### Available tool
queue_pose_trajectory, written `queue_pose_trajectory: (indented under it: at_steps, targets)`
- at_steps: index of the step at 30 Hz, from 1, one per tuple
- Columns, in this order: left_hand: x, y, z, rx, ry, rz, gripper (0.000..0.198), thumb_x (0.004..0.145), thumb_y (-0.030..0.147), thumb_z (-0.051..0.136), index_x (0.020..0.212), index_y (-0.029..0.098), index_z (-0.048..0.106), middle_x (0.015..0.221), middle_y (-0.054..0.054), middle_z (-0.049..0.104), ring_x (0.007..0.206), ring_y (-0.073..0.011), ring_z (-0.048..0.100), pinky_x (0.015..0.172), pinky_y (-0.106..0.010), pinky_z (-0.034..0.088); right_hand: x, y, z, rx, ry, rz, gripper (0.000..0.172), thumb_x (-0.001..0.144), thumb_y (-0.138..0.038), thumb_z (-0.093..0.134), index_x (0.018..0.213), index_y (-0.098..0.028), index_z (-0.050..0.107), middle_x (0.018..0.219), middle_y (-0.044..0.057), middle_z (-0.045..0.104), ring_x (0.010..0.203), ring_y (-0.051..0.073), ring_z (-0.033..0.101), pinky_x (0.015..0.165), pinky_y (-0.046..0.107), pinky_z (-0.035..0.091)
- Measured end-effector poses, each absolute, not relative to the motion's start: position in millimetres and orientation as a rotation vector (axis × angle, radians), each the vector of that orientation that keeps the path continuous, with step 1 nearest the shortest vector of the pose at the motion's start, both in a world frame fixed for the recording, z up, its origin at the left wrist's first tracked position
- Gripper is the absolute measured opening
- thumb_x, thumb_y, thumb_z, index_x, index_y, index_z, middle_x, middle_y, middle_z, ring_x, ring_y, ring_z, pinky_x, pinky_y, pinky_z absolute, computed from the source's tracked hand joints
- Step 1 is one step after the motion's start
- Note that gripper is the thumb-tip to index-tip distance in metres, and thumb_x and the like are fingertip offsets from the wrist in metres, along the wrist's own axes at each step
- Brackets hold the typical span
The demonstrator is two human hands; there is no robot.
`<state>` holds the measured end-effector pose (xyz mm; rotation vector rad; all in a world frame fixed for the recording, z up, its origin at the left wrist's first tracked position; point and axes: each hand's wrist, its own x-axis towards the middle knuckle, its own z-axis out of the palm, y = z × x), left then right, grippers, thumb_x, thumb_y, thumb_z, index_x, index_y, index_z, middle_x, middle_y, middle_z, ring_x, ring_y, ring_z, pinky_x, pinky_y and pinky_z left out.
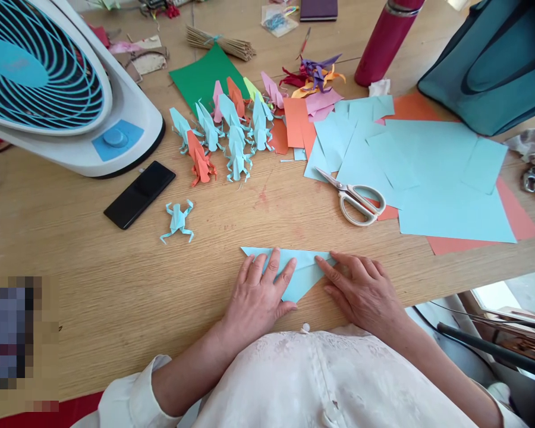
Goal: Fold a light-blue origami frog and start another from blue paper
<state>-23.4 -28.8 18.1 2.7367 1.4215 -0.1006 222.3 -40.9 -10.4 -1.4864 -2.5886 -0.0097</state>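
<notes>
Light blue folded paper (307, 278) is lying flat on the wooden table (84, 267), right in front of the person's white shirt (289, 380), long edge pointing away from them. The left hand (259, 291) is palm-down over it with the fingers fanned wide, so it's resting on the paper rather than gripping it. Right hand (363, 288) is at the other end, fingers stretched out and tips on the right corner, not wrapped round anything. Can't tell from here how hard either one's pushing lol

Off to the left there's a little blue paper frog (177, 219) just beside a black phone (139, 195), with a white and blue fan (66, 83) behind that. Further back, a bunch of folded figures (237, 145) in blue, orange and pink stand close together, near a green sheet (200, 74). Over on the right, white-handled scissors (345, 193) lie partly on some loose blue sheets (446, 178), and a dark red bottle (387, 41) and a teal bag (508, 65) sit behind those
</notes>
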Motion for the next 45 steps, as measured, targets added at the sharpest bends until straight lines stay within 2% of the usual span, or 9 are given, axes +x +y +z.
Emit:
queue_pose_trajectory:
  at_steps: [4,9,15,20,31,45]
  targets:
    - [-20,-27,12,2.832,1.215,-0.091,0.082,0.084,0.065,0.054,0.146,0.012,0.041,0.151,-0.013,0.043,0.135,-0.0305,0.039,0.115,-0.047,0.028,222,-40,-10,-1.476,-2.591,-0.028,0.044,0.095,-0.034,0.053,0.138,-0.024,0.052,0.121,0.013,0.059,0.095,0.025,0.055,0.082,0.039,0.041]
    - [-11,-24,4,2.920,1.064,-0.055,0.084,0.090,0.067,0.038,0.148,0.007,0.036,0.158,-0.013,0.031,0.143,-0.0283,0.030,0.115,-0.041,0.028,222,-39,-9,-1.462,-2.592,-0.037,0.045,0.095,-0.036,0.054,0.138,-0.025,0.053,0.121,0.013,0.059,0.095,0.025,0.054,0.082,0.039,0.041]
    - [-6,-25,3,2.912,1.054,-0.169,0.082,0.091,0.066,0.039,0.152,0.013,0.029,0.161,-0.008,0.023,0.144,-0.0283,0.029,0.112,-0.040,0.034,223,-39,-10,-1.450,-2.584,-0.034,0.043,0.095,-0.036,0.053,0.136,-0.025,0.054,0.121,0.013,0.059,0.096,0.025,0.054,0.082,0.039,0.040]
    - [-6,-26,3,2.908,1.085,-0.208,0.083,0.090,0.067,0.038,0.153,0.014,0.027,0.162,-0.009,0.021,0.146,-0.0297,0.025,0.111,-0.041,0.035,223,-39,-10,-1.466,-2.579,-0.001,0.044,0.094,-0.035,0.054,0.138,-0.026,0.053,0.121,0.012,0.060,0.096,0.026,0.054,0.082,0.040,0.040]
    - [0,-27,6,2.913,1.123,-0.235,0.078,0.092,0.064,0.039,0.152,0.014,0.031,0.160,-0.008,0.028,0.141,-0.0313,0.032,0.107,-0.042,0.037,224,-39,-10,-1.450,-2.589,-0.040,0.044,0.094,-0.036,0.055,0.137,-0.025,0.054,0.122,0.012,0.059,0.095,0.026,0.054,0.081,0.039,0.040]
    - [3,-31,5,2.906,1.176,-0.244,0.074,0.094,0.060,0.037,0.151,0.013,0.032,0.160,-0.006,0.026,0.139,-0.0293,0.036,0.103,-0.039,0.042,224,-39,-11,-1.441,-2.589,-0.059,0.044,0.095,-0.036,0.054,0.137,-0.024,0.053,0.121,0.012,0.059,0.094,0.025,0.054,0.080,0.040,0.040]
